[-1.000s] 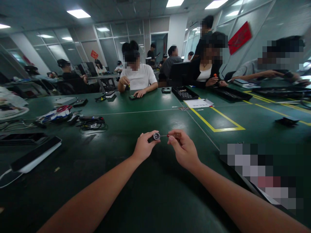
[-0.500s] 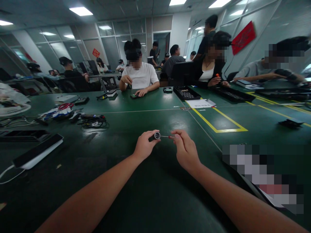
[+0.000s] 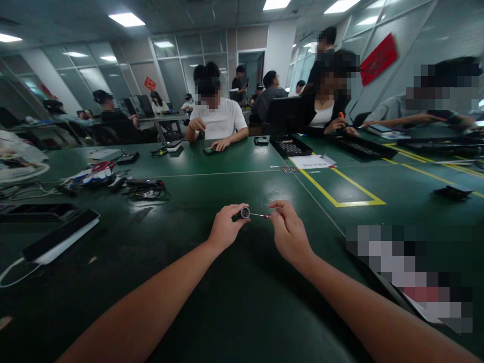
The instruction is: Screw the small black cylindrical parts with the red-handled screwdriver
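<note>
From where I watch the feed, both hands are out in front over the green table (image 3: 227,302), close together but not touching. My left hand (image 3: 226,224) has its digits closed on a dark round part (image 3: 245,213), one above and one below its rim, so the pale-ringed end faces the head camera; I take that grip as a way to hold the part steady while leaving its right side free. My right hand (image 3: 289,232) pinches a slim tool (image 3: 258,215), a screwdriver by the look of it, with the fingertips drawn in narrow near a red collar (image 3: 266,216); the hand hides the rest of the handle, so I cannot tell how the other fingers lie. The thin metal shaft bridges the gap between the two sets of fingertips, running nearly level from the right ones to the side of the round part. Whether its tip touches or enters there is too small for me to tell. That fingertip grip looks suited to fine control rather than force, and the sideways line lets the left fingers brace against it. A cable bundle (image 3: 145,190) lies well apart to the fingers' left, a black-and-white device (image 3: 62,237) farther left. Beyond the fingers to the right, yellow tape (image 3: 342,203) seems to mark off a work area, with a white sheet (image 3: 312,161) at its far end.
</note>
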The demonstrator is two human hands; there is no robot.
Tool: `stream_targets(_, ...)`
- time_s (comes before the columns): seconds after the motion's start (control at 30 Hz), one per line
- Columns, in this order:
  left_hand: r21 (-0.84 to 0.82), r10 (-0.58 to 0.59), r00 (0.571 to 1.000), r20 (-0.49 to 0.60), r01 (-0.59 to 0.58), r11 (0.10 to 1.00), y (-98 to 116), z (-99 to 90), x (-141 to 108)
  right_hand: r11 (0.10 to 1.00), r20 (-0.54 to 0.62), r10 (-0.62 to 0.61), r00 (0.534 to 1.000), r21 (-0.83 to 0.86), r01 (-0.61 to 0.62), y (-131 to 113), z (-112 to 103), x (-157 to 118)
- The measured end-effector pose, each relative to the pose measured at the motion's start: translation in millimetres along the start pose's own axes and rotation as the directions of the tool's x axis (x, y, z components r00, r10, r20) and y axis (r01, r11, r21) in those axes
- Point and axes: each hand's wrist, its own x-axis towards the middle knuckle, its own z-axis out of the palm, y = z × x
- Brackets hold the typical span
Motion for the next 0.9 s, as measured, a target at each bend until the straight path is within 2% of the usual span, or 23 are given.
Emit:
stream_targets(0.33,0.059,0.06,0.998,0.013,-0.061,0.996,6,-0.7,-2,0.999,-0.021,0.041,0.999,0.022,-0.04,-1,0,0)
stream_targets(0.57,0.058,0.026,0.999,-0.03,-0.024,0.998,4,-2.4,-2,0.972,-0.074,0.069,0.995,0.232,-0.05,9,8,-1)
stream_targets(0.7,0.131,0.125,0.992,0.006,-0.125,0.984,10,-5.2,-1,0.923,-0.113,0.194,0.974,0.359,-0.142,10,8,7)
stream_targets(0.8,0.188,0.208,0.978,0.019,-0.208,0.96,11,-7.0,0,0.81,-0.128,0.342,0.931,0.542,-0.223,13,8,12)
stream_targets(0.87,0.199,0.215,0.977,0.016,-0.214,0.956,11,-7.1,0,0.775,-0.135,0.378,0.916,0.587,-0.233,16,8,13)
stream_targets(0.9,0.197,0.209,0.978,0.013,-0.207,0.958,10,-6.9,0,0.787,-0.144,0.366,0.919,0.575,-0.224,17,8,12)
